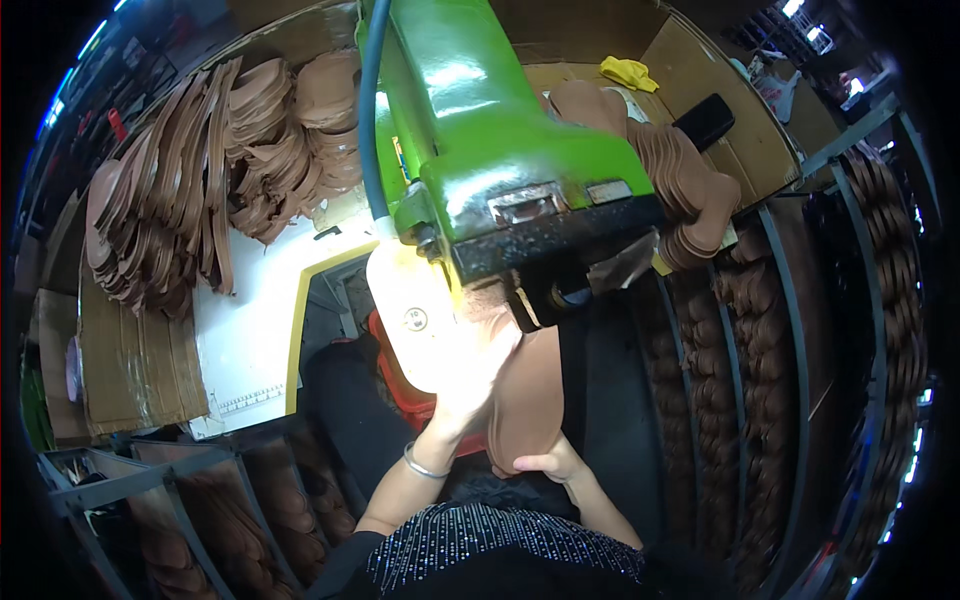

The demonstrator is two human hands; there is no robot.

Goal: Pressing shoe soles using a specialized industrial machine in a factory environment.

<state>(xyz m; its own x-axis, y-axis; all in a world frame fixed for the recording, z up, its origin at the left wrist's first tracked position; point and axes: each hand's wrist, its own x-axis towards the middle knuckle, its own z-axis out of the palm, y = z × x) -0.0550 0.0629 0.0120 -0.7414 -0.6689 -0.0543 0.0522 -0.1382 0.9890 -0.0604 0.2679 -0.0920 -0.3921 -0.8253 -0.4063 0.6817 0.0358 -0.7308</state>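
We hold soles point(530, 390) below the machine point(530, 155).
Our right hand point(556, 462) clasps their near end; our left hand point(472, 375), grip unclear in glare, meets their left edge.

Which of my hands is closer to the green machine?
Left. Your left hand is just below the green machine, by the upper part of the brown sole-shaped material; your right hand holds its lower end, farther away.
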